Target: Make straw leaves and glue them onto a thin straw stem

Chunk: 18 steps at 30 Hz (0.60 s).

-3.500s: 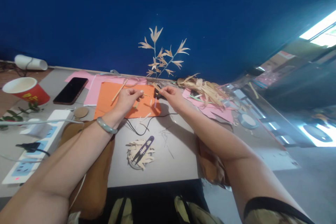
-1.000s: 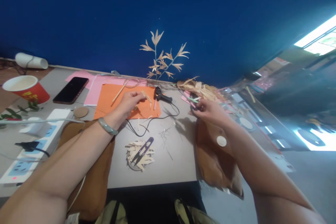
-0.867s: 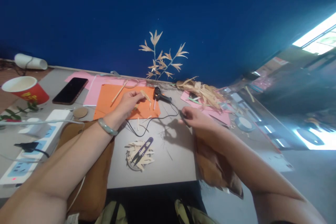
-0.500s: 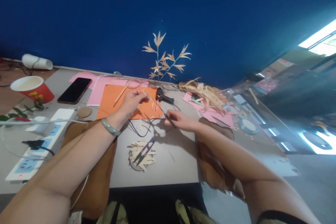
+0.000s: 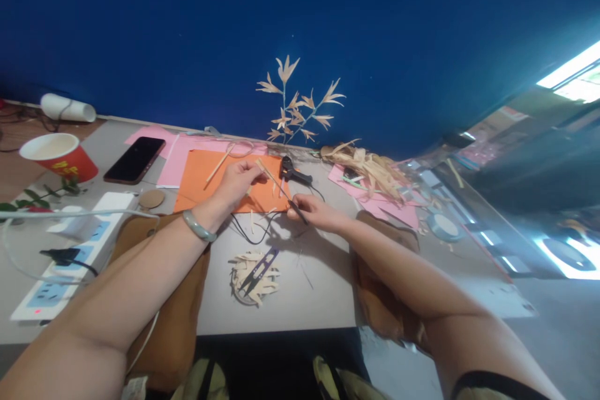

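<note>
My left hand (image 5: 239, 182) is closed in a pinch on a small pale strip of dried husk (image 5: 261, 166), above the orange sheet (image 5: 197, 178). In my right hand (image 5: 313, 210) is a slim tool with a dark handle (image 5: 298, 212); its thin shaft slants up and left to the strip. I cannot make out the tool's kind or its tip. Behind my hands lies a black glue gun (image 5: 296, 176). Closer to me, purple thread snips (image 5: 259, 272) rest on a small pile of cut pale pieces (image 5: 241, 265).
A branch of dried-husk flowers (image 5: 295, 106) stands against the blue wall. Loose husks (image 5: 368, 165) lie on pink sheets at the right. On the left are a phone (image 5: 134, 160), a red paper cup (image 5: 70, 159) and a power strip (image 5: 89, 244) with cables.
My right hand has moved slightly left with the slim tool, closer to the strip. The left hand keeps its pinch, and the whole view has shifted a little.
</note>
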Each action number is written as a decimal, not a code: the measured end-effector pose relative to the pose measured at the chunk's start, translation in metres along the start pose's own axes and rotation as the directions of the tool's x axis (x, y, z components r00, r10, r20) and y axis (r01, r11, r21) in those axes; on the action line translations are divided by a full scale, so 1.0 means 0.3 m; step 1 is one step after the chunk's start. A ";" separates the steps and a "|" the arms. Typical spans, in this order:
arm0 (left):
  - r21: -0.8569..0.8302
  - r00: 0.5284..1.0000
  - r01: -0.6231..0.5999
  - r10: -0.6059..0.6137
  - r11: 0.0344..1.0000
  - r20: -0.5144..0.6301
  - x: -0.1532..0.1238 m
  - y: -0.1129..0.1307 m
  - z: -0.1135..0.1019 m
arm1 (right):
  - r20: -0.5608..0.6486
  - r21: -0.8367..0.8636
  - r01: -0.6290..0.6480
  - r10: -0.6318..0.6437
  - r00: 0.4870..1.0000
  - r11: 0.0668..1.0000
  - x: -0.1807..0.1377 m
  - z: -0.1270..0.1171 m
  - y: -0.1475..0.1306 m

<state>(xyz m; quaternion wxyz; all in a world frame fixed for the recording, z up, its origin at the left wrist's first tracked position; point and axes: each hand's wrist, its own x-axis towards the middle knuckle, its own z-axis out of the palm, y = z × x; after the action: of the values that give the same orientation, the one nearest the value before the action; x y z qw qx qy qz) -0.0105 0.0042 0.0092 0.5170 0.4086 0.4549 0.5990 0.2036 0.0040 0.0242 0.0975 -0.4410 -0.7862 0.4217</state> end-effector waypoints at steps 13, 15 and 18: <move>0.004 0.999 0.043 -0.043 0.999 -0.023 -0.008 0.011 0.006 | 0.007 0.115 -0.031 0.030 1.000 0.993 0.008 0.013 -0.005; 0.007 0.999 0.049 -0.049 0.999 -0.022 -0.008 0.010 0.005 | 0.008 0.155 -0.032 0.031 0.999 0.987 0.009 0.015 -0.003; 0.003 0.999 0.049 -0.049 0.999 -0.019 -0.005 0.006 0.002 | 0.007 0.191 -0.037 0.036 0.999 0.981 0.010 0.019 0.006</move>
<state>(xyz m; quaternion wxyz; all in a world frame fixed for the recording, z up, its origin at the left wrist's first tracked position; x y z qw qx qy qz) -0.0101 0.0028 0.0110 0.5265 0.3926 0.4707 0.5892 0.2001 0.0034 0.0188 0.1301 -0.4430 -0.7342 0.4977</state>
